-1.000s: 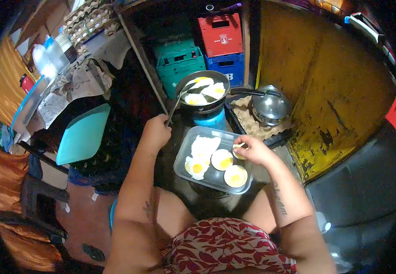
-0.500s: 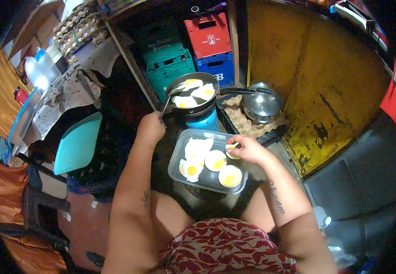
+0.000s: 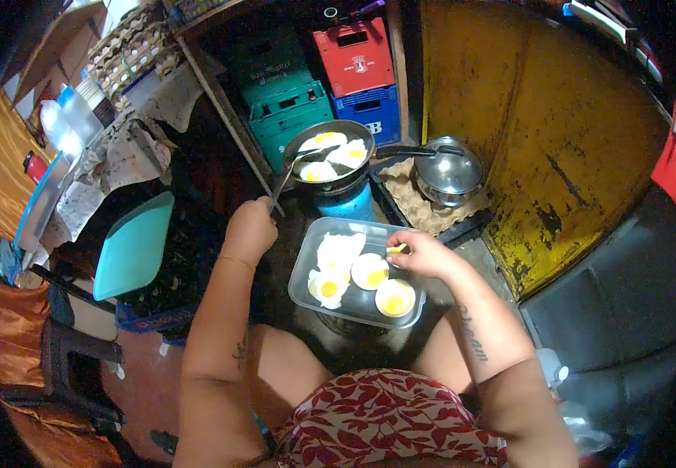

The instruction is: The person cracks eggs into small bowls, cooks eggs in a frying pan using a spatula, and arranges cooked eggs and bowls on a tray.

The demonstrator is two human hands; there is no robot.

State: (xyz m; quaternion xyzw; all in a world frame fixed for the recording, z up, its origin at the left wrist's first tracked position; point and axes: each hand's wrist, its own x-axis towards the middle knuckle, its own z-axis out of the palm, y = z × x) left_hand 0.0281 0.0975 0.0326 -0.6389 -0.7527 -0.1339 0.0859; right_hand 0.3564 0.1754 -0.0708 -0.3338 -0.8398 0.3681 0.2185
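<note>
My left hand (image 3: 250,228) is closed around the handle of a metal turner (image 3: 284,183), its blade reaching over the near left of the frying pan (image 3: 368,173). Several fried eggs (image 3: 357,152) with yellow yolks lie in that pan. At the right side of a clear plastic container (image 3: 300,269), my right hand (image 3: 425,256) pinches a white-and-yellow egg piece (image 3: 397,250), mostly hidden by the fingers. Beside it in the container are two round white shapes with yolk (image 3: 394,299). Fried eggs (image 3: 330,287) fill its left part.
The pan sits over a blue burner stand (image 3: 345,204). To its right, a lidded pot (image 3: 448,175) rests on brown egg-tray cardboard (image 3: 400,187). Behind stand red (image 3: 353,58), blue and green crates. A teal lid (image 3: 135,246) is at left; egg trays (image 3: 135,54) are stacked upper left.
My left hand has drawn slightly back and left, and the turner's blade has shifted within the pan. My right hand stays at the container's right side.
</note>
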